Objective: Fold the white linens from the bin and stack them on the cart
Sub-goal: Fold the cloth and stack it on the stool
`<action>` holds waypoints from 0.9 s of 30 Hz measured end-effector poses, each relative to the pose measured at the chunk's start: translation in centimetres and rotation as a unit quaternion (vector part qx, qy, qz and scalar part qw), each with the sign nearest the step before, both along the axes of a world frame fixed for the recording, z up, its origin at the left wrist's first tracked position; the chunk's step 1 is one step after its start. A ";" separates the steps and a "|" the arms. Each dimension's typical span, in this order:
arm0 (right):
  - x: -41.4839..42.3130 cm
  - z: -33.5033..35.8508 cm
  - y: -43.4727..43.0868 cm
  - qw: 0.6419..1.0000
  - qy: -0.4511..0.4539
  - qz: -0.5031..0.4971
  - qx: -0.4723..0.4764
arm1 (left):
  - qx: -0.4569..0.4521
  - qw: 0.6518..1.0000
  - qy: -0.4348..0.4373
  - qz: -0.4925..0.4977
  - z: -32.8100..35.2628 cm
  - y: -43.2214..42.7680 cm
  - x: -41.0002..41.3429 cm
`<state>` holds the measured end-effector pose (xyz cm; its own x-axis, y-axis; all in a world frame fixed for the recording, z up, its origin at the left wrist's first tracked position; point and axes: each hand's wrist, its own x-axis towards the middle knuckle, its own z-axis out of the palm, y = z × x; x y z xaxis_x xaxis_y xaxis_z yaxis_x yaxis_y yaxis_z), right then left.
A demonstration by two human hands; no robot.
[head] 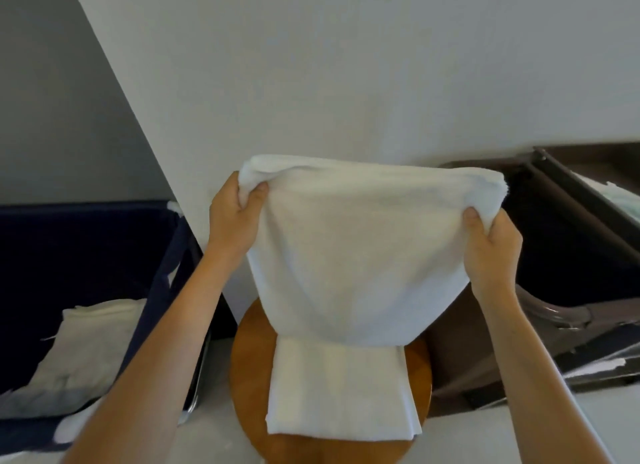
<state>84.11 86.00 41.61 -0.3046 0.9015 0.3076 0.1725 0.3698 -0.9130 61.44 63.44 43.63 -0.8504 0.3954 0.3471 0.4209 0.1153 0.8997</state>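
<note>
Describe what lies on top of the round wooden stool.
A flat white linen lies on the stool. The cloth that the left hand and right hand hold up hides the stool's far part.

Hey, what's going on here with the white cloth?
A person is mid-fold. The left hand and right hand each pinch an upper corner of a white towel, holding it up. Below it, white cloth lies flat on a round wooden stool; whether it's the same piece is unclear. More white linens sit in the navy bin at left, and the dark cart stands at right.
</note>
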 end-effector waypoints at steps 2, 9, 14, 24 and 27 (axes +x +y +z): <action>0.5 -1.9 -0.2 1.000 -0.015 0.002 -0.024 | -0.017 1.000 -0.023 0.004 -1.9 -0.2 0.6; 1.3 -9.5 -1.9 0.989 -0.088 -0.016 -0.116 | -0.092 0.991 -0.092 -0.009 -9.1 -0.4 0.9; 0.7 -13.8 -2.0 0.969 -0.179 -0.019 -0.168 | -0.148 0.978 -0.147 -0.022 -14.8 -1.1 0.4; -2.6 -19.5 -0.1 0.927 -0.328 0.008 -0.183 | -0.247 0.933 -0.260 -0.022 -23.1 0.6 -3.1; -4.1 -20.3 0.7 0.919 -0.354 0.009 -0.176 | -0.278 0.928 -0.248 -0.021 -24.3 1.4 -4.5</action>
<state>79.98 86.74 21.31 -0.3327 0.8998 -0.2823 0.7654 0.0828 -0.6383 56.98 64.82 19.36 -0.8309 0.4319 -0.3509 -0.0148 0.6132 0.7898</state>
